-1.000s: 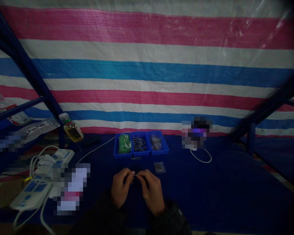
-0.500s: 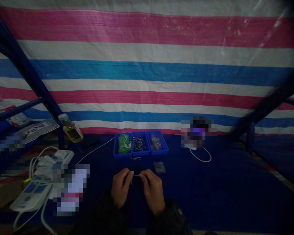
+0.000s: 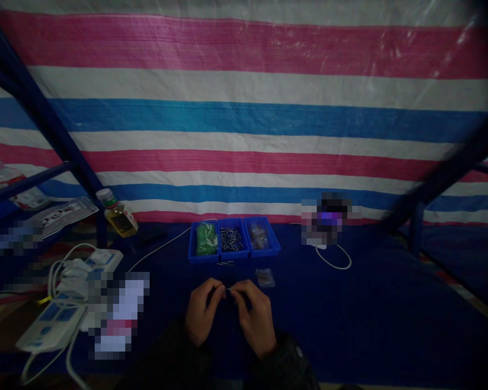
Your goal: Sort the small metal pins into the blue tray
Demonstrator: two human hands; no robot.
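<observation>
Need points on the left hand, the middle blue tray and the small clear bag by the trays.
Left hand (image 3: 202, 313): head view, on the back of the hand.
Middle blue tray (image 3: 232, 255): head view, on its front wall.
Clear bag (image 3: 265, 277): head view, on the bag's middle.

Single head-worn camera, looking forward and down from close above the left hand (image 3: 201, 312) and right hand (image 3: 254, 319), facing a striped tarpaulin (image 3: 244, 119).

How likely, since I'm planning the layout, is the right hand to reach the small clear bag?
Probably yes: the right hand sits close below the small clear bag, with only blue cloth between them. It must first release the small metal piece it holds with the left hand.
</observation>
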